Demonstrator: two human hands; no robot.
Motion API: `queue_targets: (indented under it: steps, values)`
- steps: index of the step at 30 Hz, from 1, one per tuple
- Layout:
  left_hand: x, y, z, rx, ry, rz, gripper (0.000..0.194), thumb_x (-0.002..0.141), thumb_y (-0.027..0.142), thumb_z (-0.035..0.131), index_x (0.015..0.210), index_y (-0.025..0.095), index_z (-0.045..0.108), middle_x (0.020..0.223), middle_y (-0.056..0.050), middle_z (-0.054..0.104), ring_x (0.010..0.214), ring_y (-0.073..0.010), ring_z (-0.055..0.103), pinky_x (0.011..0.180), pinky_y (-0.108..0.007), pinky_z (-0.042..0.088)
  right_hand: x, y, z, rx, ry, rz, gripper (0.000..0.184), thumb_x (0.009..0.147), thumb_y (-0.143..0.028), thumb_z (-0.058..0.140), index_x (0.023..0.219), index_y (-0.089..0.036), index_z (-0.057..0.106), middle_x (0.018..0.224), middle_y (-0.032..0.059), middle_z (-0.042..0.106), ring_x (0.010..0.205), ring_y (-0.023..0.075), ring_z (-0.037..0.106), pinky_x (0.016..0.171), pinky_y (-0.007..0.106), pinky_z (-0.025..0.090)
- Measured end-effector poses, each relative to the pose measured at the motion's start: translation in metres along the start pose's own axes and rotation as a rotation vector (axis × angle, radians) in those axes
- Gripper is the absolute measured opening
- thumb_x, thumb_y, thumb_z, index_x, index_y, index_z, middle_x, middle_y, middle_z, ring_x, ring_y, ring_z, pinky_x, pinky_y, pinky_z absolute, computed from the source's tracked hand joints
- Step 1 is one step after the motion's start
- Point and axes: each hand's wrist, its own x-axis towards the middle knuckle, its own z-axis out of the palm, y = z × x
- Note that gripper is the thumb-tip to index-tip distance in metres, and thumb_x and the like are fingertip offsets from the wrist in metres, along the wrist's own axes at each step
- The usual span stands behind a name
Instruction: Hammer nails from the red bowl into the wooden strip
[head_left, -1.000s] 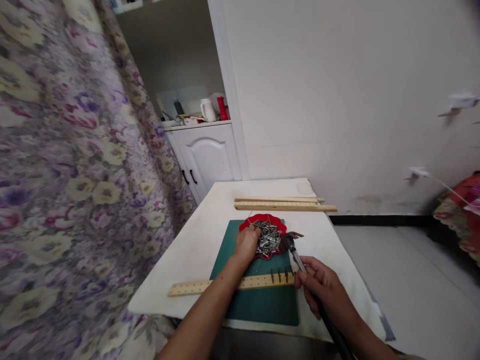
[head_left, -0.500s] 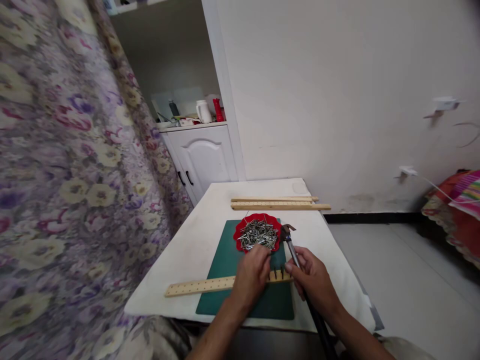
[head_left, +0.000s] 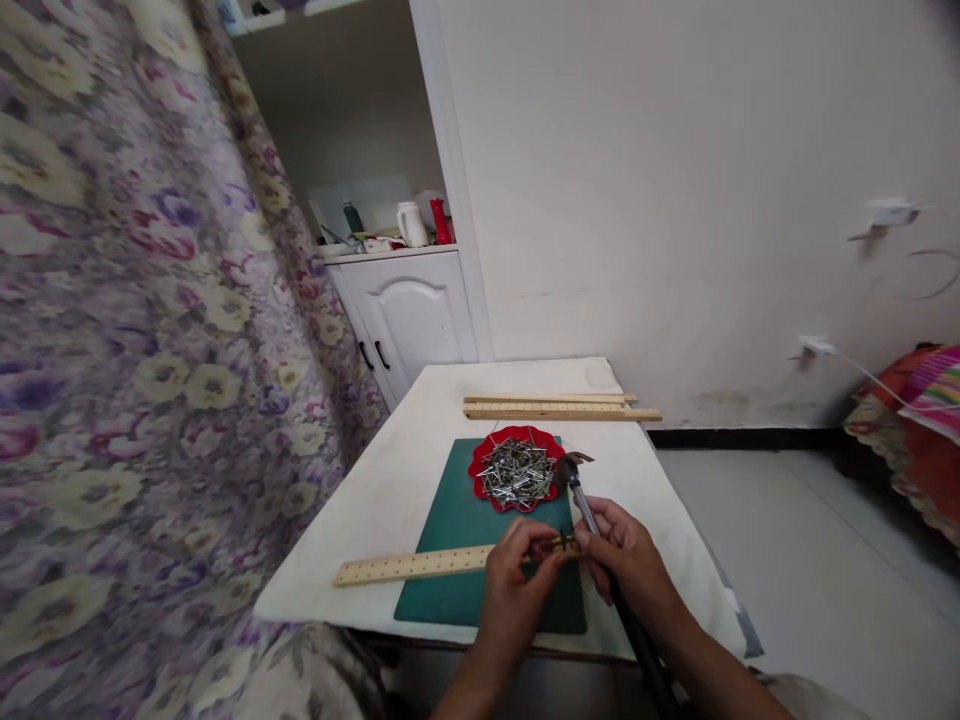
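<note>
"Gripping anything, are you, with those hands?"

"My right hand (head_left: 622, 550) has its fingers wrapped around the hammer (head_left: 583, 508), head up and pointing to the far side. My left hand (head_left: 517, 580) is curled at the dark nails (head_left: 564, 537) standing in the strip, thumb near forefinger. I can't tell whether they pinch one of those nails; they hide too much."

"And the strip?"

"The strip (head_left: 412, 567) lies across the near part of the green mat (head_left: 450, 600). Its left end reaches past the mat over the white counter (head_left: 360, 500); its right end is partly behind my hands."

"What could go wrong from here?"

"Bruised fingers, I'd judge. Mine are right among the upright nails, so a glancing blow would find them, or bend a nail. The strip could also rock or slide, since I see no clamp on it and its left end hangs off the mat."

"Anything else?"

"The hammer's head is just beside the red dish (head_left: 477, 485). A careless swing could catch its rim and scatter the loose nails (head_left: 517, 472) heaped inside. The far strips (head_left: 547, 412) lie well apart from all that, so I don't worry about them."

"Any brand or label to read?"

"None. I see no lettering on the hammer, mat or dish, and the things on the left shelf are too small to make out."
</note>
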Motion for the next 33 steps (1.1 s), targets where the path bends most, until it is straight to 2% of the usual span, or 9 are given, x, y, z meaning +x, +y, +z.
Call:
queue_targets:
  steps: [3, 5, 9, 12, 15, 19, 25, 33]
  values:
    - [-0.005, -0.006, 0.005, -0.264, 0.057, -0.214, 0.019, 0.072, 0.031, 0.066, 0.085, 0.017, 0.062, 0.068, 0.0, 0.062, 0.065, -0.0134, 0.056, 0.063, -0.024, 0.045, 0.001, 0.001, -0.002, 0.03, -0.009, 0.005, 0.041, 0.071, -0.038, 0.07, 0.1, -0.016, 0.053, 0.067, -0.0048, 0.058, 0.026, 0.0013, 0.038, 0.025, 0.014, 0.029]
    - [-0.007, -0.007, 0.008, -0.388, 0.071, -0.273, 0.02, 0.072, 0.032, 0.066, 0.083, 0.016, 0.063, 0.065, 0.0, 0.064, 0.065, -0.0138, 0.058, 0.066, -0.025, 0.046, 0.002, 0.003, -0.002, 0.044, -0.017, 0.013, 0.04, 0.072, -0.037, 0.07, 0.1, -0.016, 0.052, 0.065, -0.005, 0.058, 0.026, 0.0016, 0.039, 0.025, 0.014, 0.03]
    - [-0.006, -0.003, 0.008, -0.457, 0.102, -0.256, 0.02, 0.071, 0.034, 0.067, 0.08, 0.016, 0.064, 0.066, -0.001, 0.065, 0.066, -0.0145, 0.06, 0.068, -0.026, 0.047, -0.001, 0.004, 0.002, 0.041, -0.018, 0.027, 0.04, 0.071, -0.037, 0.07, 0.099, -0.016, 0.052, 0.064, -0.0055, 0.059, 0.025, 0.002, 0.038, 0.024, 0.015, 0.029]
    - [-0.002, -0.005, -0.001, -0.446, 0.155, -0.228, 0.02, 0.073, 0.034, 0.066, 0.081, 0.016, 0.062, 0.073, -0.001, 0.066, 0.069, -0.0141, 0.059, 0.069, -0.025, 0.047, -0.003, 0.002, 0.003, 0.009, -0.022, 0.019, 0.039, 0.073, -0.039, 0.068, 0.1, -0.016, 0.052, 0.064, -0.0054, 0.059, 0.026, 0.0023, 0.038, 0.024, 0.015, 0.029]
    - [0.002, -0.017, -0.017, -0.384, 0.221, -0.234, 0.021, 0.075, 0.035, 0.063, 0.084, 0.016, 0.061, 0.074, -0.001, 0.064, 0.071, -0.0139, 0.059, 0.07, -0.024, 0.046, -0.005, -0.001, 0.002, -0.015, -0.005, 0.012, 0.038, 0.076, -0.039, 0.065, 0.104, -0.016, 0.051, 0.069, -0.0031, 0.062, 0.028, 0.0022, 0.037, 0.025, 0.016, 0.029]
    - [0.001, -0.041, -0.03, -0.131, 0.229, -0.227, 0.021, 0.076, 0.037, 0.061, 0.079, 0.016, 0.06, 0.071, 0.0, 0.06, 0.069, -0.0136, 0.055, 0.065, -0.022, 0.043, -0.007, -0.003, 0.001, -0.048, -0.004, 0.006, 0.037, 0.079, -0.038, 0.063, 0.106, -0.017, 0.049, 0.074, -0.0022, 0.062, 0.029, 0.0017, 0.038, 0.026, 0.015, 0.029]
    - [-0.003, -0.056, -0.023, 0.159, 0.137, -0.128, 0.019, 0.081, 0.034, 0.054, 0.072, 0.017, 0.06, 0.068, 0.0, 0.055, 0.064, -0.0133, 0.051, 0.06, -0.021, 0.039, -0.01, -0.003, 0.005, -0.099, -0.01, 0.044, 0.034, 0.078, -0.037, 0.062, 0.104, -0.018, 0.05, 0.07, -0.0045, 0.059, 0.028, 0.002, 0.037, 0.025, 0.016, 0.029]
    - [-0.001, -0.059, -0.021, 0.26, 0.091, -0.096, 0.018, 0.083, 0.031, 0.049, 0.074, 0.018, 0.059, 0.07, 0.0, 0.056, 0.065, -0.0135, 0.053, 0.061, -0.022, 0.038, -0.009, -0.002, 0.005, -0.098, -0.01, 0.051, 0.035, 0.078, -0.034, 0.062, 0.107, -0.018, 0.05, 0.07, -0.0047, 0.059, 0.028, 0.0015, 0.037, 0.025, 0.015, 0.029]
